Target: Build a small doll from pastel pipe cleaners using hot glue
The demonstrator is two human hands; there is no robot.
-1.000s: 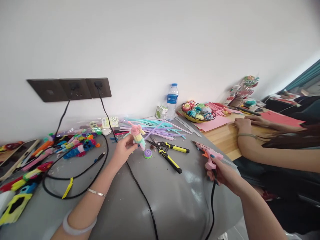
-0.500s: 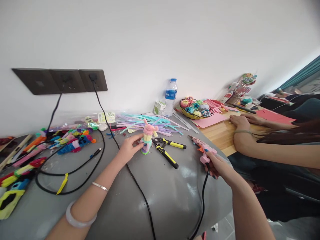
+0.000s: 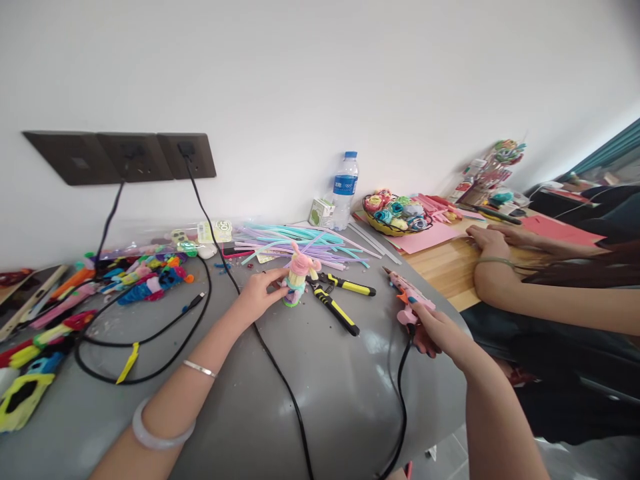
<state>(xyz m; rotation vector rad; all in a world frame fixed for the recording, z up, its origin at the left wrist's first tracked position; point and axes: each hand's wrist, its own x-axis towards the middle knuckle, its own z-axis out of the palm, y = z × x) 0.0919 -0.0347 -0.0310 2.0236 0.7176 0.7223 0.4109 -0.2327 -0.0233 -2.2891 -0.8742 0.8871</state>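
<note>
My left hand holds a small pastel pipe-cleaner figure upright on a round purple-and-green base on the grey table. My right hand grips the handle of a pink hot glue gun, whose nozzle points up and left toward the figure. The gun's black cord trails off the table's front edge. Yellow-handled pliers lie between the figure and the gun.
A heap of pastel pipe cleaners, a water bottle and a basket of yarn flowers stand behind. Bright craft pieces and looped black cables fill the left. Another person's arms rest on the wooden table at right.
My left hand brought the figure down from the air and stood it on the round base. My right hand with the glue gun drifted slightly left.
</note>
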